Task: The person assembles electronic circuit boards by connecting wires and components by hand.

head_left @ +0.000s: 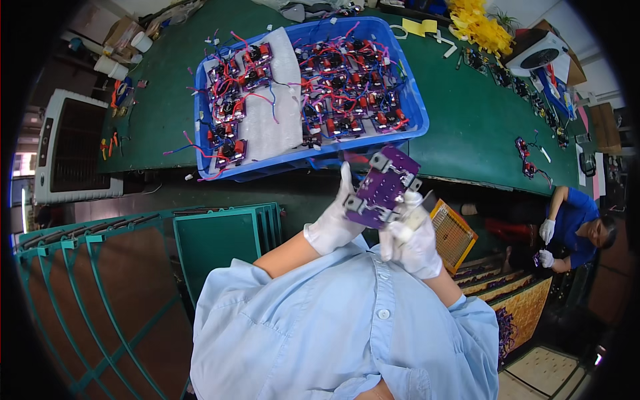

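Observation:
A purple circuit board [383,190] is held up in front of my chest, its solder side showing and metal brackets along its edges. My white-gloved left hand [335,223] grips it by the left edge, thumb up beside it. My gloved right hand [419,248] is closed at the board's lower right, around something pale that the fingers mostly hide and that I cannot name. Red and blue wires trail behind the board. Beyond it, a blue plastic bin [417,110] holds several similar wired boards [343,100], with a white foam sheet [270,107] between the groups.
The bin rests on a green table [460,147]. More boards [527,157] lie along its right side, near a white fan [539,59]. Green-framed racks [220,247] stand at lower left. At right, a co-worker in a blue shirt [573,213] handles a board beside stacked trays [527,303].

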Tool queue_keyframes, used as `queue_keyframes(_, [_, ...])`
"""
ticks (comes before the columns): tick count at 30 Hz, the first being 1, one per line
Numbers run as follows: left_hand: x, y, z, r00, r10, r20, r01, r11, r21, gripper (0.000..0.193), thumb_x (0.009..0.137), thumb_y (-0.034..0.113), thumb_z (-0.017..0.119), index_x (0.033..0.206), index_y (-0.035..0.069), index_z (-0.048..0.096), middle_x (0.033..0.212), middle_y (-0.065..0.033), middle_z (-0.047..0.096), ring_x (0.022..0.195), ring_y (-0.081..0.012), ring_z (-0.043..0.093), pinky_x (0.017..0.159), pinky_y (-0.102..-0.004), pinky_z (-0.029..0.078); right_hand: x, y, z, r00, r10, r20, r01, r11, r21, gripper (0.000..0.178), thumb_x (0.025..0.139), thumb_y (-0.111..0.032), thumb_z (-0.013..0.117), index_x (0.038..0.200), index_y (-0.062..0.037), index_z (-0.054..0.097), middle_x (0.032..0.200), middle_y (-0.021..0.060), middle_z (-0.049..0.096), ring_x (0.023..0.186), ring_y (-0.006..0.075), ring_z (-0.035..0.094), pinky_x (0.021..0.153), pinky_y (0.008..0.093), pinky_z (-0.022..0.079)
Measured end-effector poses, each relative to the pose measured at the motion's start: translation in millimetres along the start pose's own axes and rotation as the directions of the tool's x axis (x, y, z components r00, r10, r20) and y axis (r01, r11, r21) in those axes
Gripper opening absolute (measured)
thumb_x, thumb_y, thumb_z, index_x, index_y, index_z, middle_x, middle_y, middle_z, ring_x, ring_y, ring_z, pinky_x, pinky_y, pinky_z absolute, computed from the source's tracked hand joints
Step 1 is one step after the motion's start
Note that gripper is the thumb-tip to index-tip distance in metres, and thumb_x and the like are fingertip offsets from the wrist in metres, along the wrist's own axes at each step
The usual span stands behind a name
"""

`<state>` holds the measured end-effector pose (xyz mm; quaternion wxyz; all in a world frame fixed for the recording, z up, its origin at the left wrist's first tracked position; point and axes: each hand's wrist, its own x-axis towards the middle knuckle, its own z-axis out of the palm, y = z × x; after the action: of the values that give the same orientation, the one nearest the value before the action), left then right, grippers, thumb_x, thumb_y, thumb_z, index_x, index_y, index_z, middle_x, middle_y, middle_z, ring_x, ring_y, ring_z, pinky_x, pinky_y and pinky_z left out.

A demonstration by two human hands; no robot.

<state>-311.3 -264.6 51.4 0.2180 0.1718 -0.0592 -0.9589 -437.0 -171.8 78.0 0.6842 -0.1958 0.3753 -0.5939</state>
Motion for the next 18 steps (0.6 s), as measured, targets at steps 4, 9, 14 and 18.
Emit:
queue_keyframes(4, [5, 25, 29, 0.989, 0.146, 0.030, -0.140, 0.980, -0.143, 0.046, 0.088, 0.040, 0.041, 0.109, 0.000, 0.050, 0.102, -0.0135, 0.055, 0.089, -0.0249, 0.058, 0.078, -0.0360, 0.050, 6, 9, 9, 0.966, -0.249, -0.069, 0.176, 0.831, -0.527, 0.044, 0.079, -0.009, 0.054, 0.118, 0.0025, 0.037, 0.094, 0.0090, 0.054, 0.068, 0.0095, 0.052, 0.062, 0.0197, 0.042])
queue_keyframes(9, [5, 37, 35, 0.988, -0.006, -0.154, -0.014, 0.992, -0.124, 0.035, 0.087, 0.031, 0.049, 0.091, -0.004, 0.055, 0.091, -0.0148, 0.059, 0.081, -0.0236, 0.060, 0.072, -0.0365, 0.052, 5, -24, -18, 0.791, -0.611, 0.039, 0.368, 0.422, -0.829, 0.056, 0.083, -0.034, 0.051, 0.121, 0.0031, 0.034, 0.077, 0.0075, 0.052, 0.059, 0.0103, 0.049, 0.056, 0.0221, 0.041])
queue_keyframes(14, [3, 21, 25, 0.961, -0.186, -0.202, 0.188, 0.982, -0.009, 0.037, 0.085, 0.033, 0.050, 0.098, -0.002, 0.054, 0.086, -0.0120, 0.062, 0.076, -0.0230, 0.062, 0.064, -0.0334, 0.053, 9, -71, 17, 0.868, -0.411, 0.279, 0.254, -0.117, -0.960, 0.044, 0.079, -0.023, 0.054, 0.116, -0.0007, 0.043, 0.076, 0.0098, 0.057, 0.065, 0.0269, 0.057, 0.057, 0.0326, 0.045])
queue_keyframes(18, [0, 22, 36, 0.933, -0.228, -0.278, 0.250, 0.967, 0.048, 0.032, 0.086, 0.032, 0.050, 0.089, 0.001, 0.054, 0.078, -0.0103, 0.061, 0.066, -0.0223, 0.062, 0.056, -0.0329, 0.054, -1, -74, 19, 0.917, -0.328, 0.228, 0.186, -0.153, -0.971, 0.039, 0.079, -0.022, 0.055, 0.114, -0.0045, 0.046, 0.078, 0.0104, 0.059, 0.069, 0.0282, 0.058, 0.059, 0.0341, 0.046])
